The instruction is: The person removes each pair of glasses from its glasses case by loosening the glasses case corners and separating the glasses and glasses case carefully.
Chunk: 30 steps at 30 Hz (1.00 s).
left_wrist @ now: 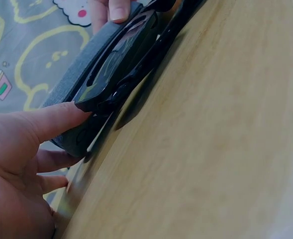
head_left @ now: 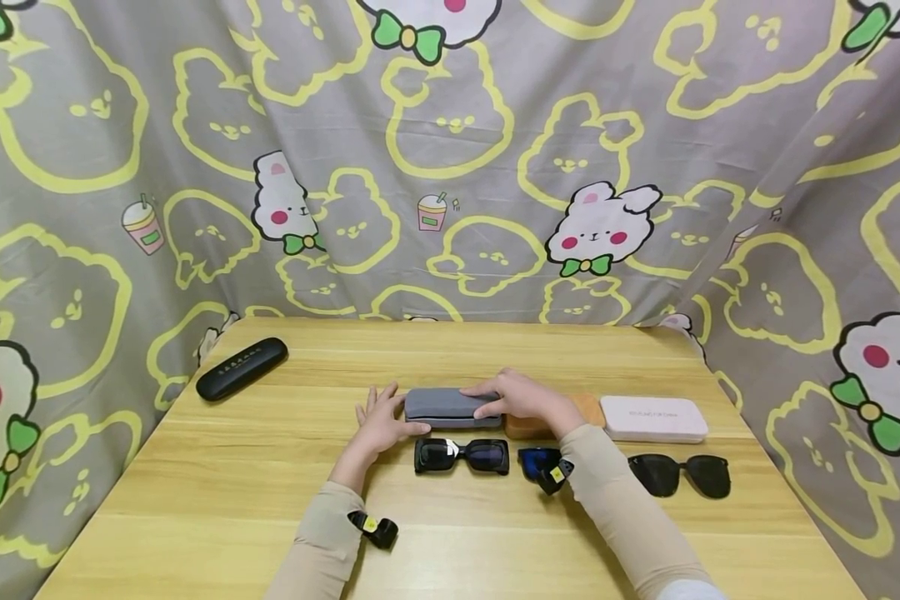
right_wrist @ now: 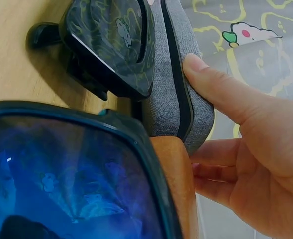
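A grey fabric glasses case (head_left: pixel 438 407) lies near the middle of the table, with a dark seam along its front. My left hand (head_left: pixel 381 421) grips its left end, thumb at the front corner and fingers spread around the end. At the right end, my right hand (head_left: pixel 521 394) holds the case's upper part, the thumb (right_wrist: pixel 213 79) on the grey fabric and the other fingers behind. Black sunglasses (head_left: pixel 462 456) stand folded just in front of the case. Blue-lensed sunglasses (head_left: pixel 537 460) sit below my right wrist, partly hidden by the wrist camera.
An orange-brown case (head_left: pixel 525 427) adjoins the grey one on the right, partly behind my right hand. Beyond it lies a white case (head_left: pixel 654 418), with dark sunglasses (head_left: pixel 681 477) in front. A black case (head_left: pixel 242 369) lies at the back left. A patterned curtain (head_left: pixel 450 192) surrounds the table (head_left: pixel 450 550).
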Available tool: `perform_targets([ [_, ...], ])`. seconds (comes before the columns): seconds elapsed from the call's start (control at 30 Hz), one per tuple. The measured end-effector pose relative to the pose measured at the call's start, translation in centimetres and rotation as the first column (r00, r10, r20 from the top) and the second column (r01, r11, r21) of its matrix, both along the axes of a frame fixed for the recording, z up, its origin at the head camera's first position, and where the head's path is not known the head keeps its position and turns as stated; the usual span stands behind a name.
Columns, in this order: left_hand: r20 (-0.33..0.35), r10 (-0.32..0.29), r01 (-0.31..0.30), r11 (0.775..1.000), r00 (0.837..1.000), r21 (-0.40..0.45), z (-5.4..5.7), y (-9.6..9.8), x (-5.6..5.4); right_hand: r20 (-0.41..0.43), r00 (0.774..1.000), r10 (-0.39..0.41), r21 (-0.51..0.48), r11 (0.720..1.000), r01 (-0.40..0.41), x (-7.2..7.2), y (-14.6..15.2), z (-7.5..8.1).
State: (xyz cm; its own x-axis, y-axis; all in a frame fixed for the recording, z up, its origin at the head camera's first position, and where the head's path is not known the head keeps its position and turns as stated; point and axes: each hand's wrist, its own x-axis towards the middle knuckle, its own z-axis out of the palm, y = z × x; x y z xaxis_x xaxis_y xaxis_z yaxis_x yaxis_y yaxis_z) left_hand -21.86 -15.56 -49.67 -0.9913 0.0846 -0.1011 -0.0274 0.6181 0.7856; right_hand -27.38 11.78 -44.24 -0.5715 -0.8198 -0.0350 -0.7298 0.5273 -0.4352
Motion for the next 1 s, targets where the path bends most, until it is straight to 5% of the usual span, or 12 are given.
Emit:
perform_targets([
  [0.3, 0.003, 0.0, 0.0, 1.0, 1.0, 0.011, -0.1, 0.0, 0.1, -0.024, 1.0, 0.003, -0.012, 1.0, -0.003, 0.2, -0.1, -0.1],
  [0.7, -0.004, 0.006, -0.006, 1.0, 1.0, -0.011, -0.1, 0.1, 0.1, 0.013, 0.987, -0.159, 0.056, 0.986, 0.158, 1.4, -0.4, 0.0],
  [1.0, -0.018, 0.002, -0.002, 0.999, 1.0, -0.034, -0.2, 0.2, 0.1, -0.029, 0.981, -0.191, 0.061, 0.979, 0.192, 1.9, -0.5, -0.5],
])
